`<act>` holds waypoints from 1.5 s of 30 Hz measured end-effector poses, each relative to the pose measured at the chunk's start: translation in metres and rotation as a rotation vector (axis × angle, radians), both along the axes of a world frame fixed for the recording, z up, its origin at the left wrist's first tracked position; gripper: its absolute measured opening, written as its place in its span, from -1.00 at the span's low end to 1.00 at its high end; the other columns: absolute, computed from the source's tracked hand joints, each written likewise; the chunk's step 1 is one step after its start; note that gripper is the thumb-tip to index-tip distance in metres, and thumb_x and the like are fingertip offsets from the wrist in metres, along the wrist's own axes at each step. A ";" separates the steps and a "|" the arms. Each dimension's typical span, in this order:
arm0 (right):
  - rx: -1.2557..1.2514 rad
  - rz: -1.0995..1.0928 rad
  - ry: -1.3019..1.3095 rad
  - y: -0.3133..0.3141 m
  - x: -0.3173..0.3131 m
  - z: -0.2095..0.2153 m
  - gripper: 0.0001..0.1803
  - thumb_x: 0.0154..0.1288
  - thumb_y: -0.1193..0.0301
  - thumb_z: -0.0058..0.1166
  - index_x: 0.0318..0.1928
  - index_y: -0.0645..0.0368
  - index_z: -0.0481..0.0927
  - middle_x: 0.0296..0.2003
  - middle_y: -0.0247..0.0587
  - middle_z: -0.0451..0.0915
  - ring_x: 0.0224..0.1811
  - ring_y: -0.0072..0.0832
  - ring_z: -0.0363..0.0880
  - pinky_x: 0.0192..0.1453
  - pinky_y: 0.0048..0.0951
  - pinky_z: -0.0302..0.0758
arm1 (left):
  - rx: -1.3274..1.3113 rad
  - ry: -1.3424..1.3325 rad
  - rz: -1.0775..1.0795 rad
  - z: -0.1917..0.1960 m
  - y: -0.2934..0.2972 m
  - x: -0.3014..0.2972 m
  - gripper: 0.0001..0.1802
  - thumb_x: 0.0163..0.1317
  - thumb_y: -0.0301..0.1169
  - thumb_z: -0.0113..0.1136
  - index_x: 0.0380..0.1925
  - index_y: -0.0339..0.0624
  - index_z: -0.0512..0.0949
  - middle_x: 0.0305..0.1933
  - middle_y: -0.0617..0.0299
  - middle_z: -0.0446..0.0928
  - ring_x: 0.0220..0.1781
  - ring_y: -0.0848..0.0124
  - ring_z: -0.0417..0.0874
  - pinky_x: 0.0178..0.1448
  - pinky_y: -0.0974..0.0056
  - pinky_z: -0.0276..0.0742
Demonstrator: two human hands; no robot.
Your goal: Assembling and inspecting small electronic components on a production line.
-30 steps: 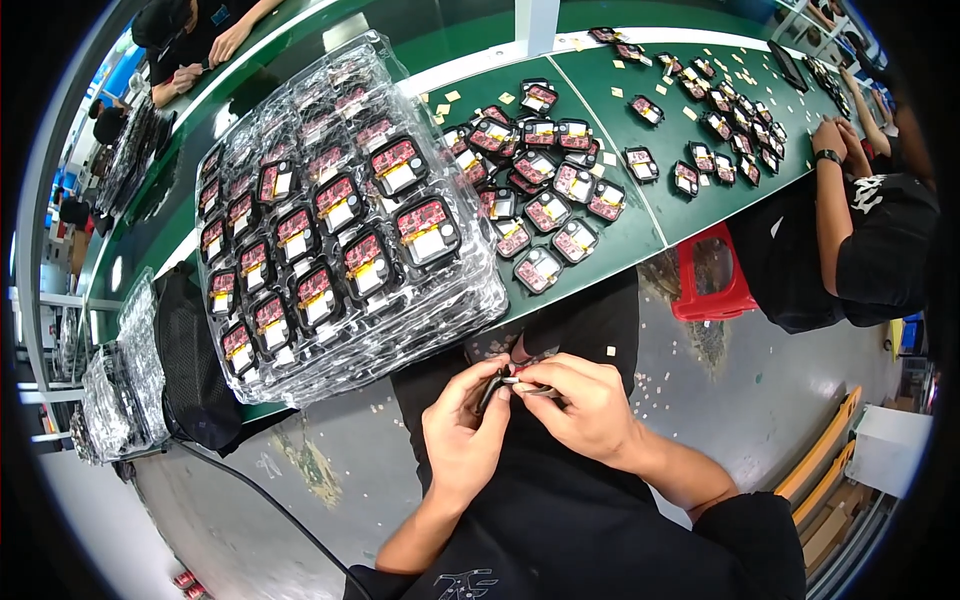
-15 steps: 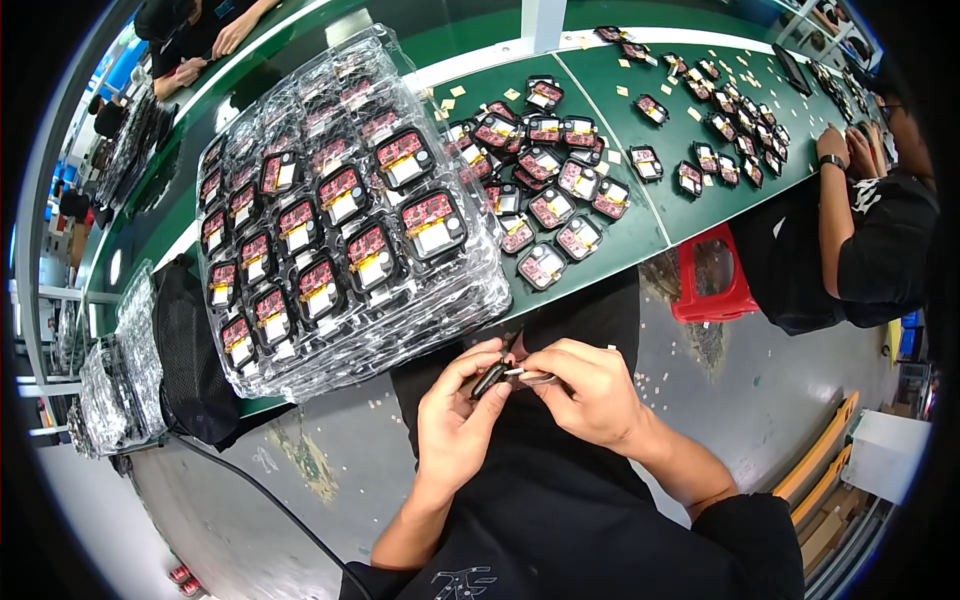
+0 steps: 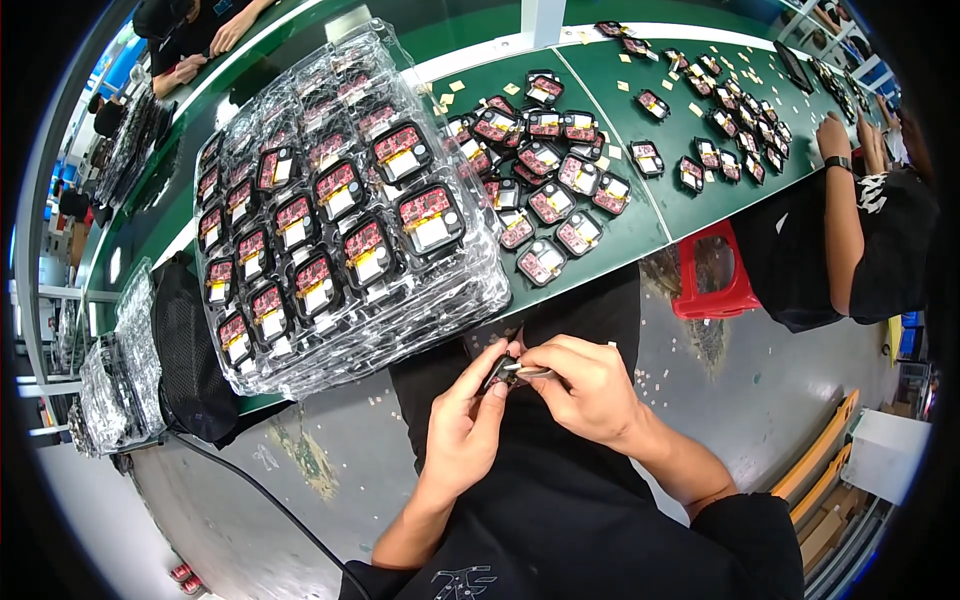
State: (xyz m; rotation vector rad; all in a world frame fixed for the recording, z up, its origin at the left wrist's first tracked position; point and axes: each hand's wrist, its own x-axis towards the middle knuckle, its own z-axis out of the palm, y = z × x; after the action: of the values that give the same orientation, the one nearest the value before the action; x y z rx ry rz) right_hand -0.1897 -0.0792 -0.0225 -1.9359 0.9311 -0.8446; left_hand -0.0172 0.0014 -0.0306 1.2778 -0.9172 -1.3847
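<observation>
Over my lap, below the table edge, my left hand (image 3: pixel 468 425) pinches a small dark electronic module (image 3: pixel 497 373) between thumb and fingers. My right hand (image 3: pixel 585 385) grips metal tweezers (image 3: pixel 528 372) whose tips touch that module. Both hands meet just below the stack of clear plastic trays (image 3: pixel 330 220), which holds several black modules with red boards and white labels. More of these modules (image 3: pixel 545 190) lie loose on the green table (image 3: pixel 650 220) to the right of the trays.
A person in black (image 3: pixel 860 250) sits at my right with hands on the table, beside a red stool (image 3: pixel 710 285). Other people work at the far left. A black bag (image 3: pixel 185 360) and a cable sit left of me, with more tray stacks (image 3: pixel 110 390).
Both hands have stayed together over my lap, with small finger shifts on the module and tweezers. Nothing else moved noticeably.
</observation>
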 end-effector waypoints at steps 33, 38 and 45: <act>0.353 0.002 -0.031 -0.004 -0.002 0.012 -0.67 0.26 0.55 0.38 0.04 0.33 0.68 -0.19 -0.09 0.71 -0.26 -0.38 0.71 -0.17 -0.39 0.62 | -0.220 -0.433 -0.058 0.011 -0.002 -0.009 -0.48 0.43 -0.68 0.15 0.39 -0.43 0.40 0.46 -0.28 0.43 0.47 -0.08 0.52 0.46 0.11 0.50; 0.424 0.043 -0.008 -0.012 -0.008 0.013 -0.70 0.28 0.52 0.38 -0.02 0.34 0.66 -0.26 -0.20 0.65 -0.31 -0.54 0.56 -0.23 -0.44 0.53 | -0.232 -0.420 -0.015 0.012 -0.002 -0.018 -0.24 0.40 -0.76 0.11 0.55 -0.40 0.07 0.47 -0.31 0.41 0.49 -0.11 0.50 0.46 0.07 0.52; 0.386 0.085 -0.062 -0.003 -0.008 0.011 -0.75 0.25 0.58 0.38 -0.11 0.31 0.60 -0.36 -0.12 0.65 -0.41 -0.44 0.58 -0.28 -0.37 0.53 | -0.353 -0.518 -0.033 0.016 0.001 -0.017 -0.20 0.30 -0.84 0.12 0.54 -0.40 0.13 0.44 -0.27 0.45 0.40 -0.06 0.59 0.38 0.09 0.63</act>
State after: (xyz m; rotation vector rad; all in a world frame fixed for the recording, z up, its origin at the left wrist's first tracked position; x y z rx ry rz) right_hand -0.1979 -0.0826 -0.0116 -1.5945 0.8945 -0.6196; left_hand -0.0341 0.0023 -0.0144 1.3669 -1.4661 -0.8665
